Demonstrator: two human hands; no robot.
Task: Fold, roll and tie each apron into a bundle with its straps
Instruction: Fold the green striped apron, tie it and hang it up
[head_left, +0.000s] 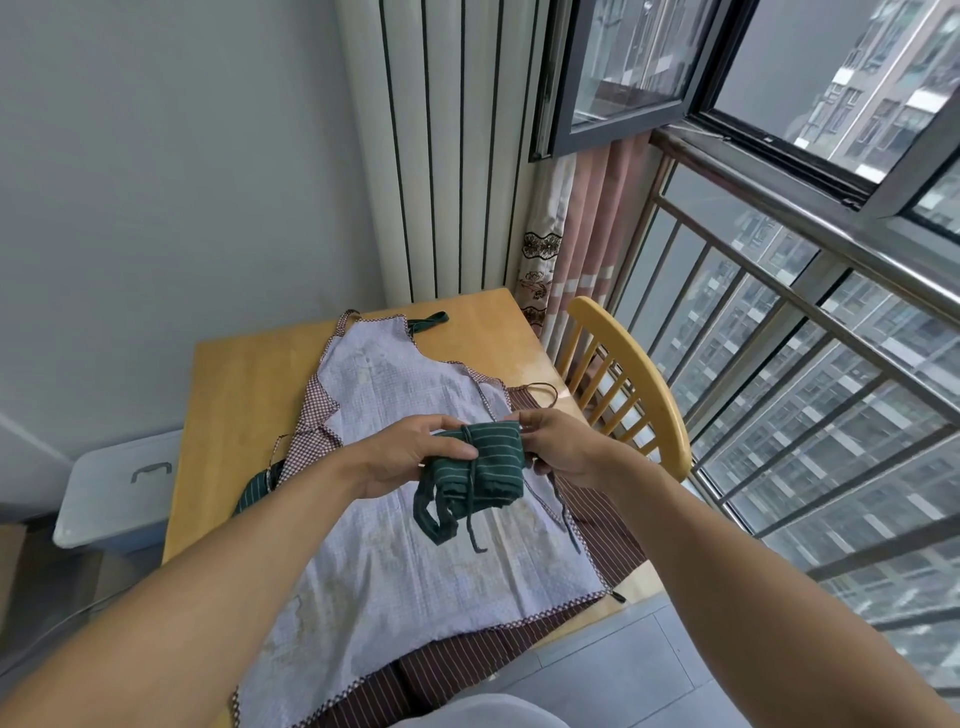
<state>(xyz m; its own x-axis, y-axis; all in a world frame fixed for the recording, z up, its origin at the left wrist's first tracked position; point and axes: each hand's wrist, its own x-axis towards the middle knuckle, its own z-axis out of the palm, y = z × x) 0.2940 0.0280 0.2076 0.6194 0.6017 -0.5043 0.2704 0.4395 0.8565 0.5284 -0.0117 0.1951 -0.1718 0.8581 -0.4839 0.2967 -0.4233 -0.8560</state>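
A dark green striped apron bundle (485, 462) is rolled up, with a strap wound round its middle and loose strap ends hanging below. My left hand (405, 454) grips its left end, thumb on top. At its right end my right hand (558, 444) pinches the cloth. Both hold it just above a pale lilac apron (415, 551) with a red checked border, spread flat on the wooden table (244, 384). A brown striped apron (602, 525) lies beneath the lilac one. Part of another green striped apron (257, 488) shows at the left.
A wooden chair (639, 379) stands at the table's right side, by a window railing (779, 322). A white lidded box (117, 488) sits left of the table. A radiator (447, 150) and a pink curtain (582, 244) are behind the table.
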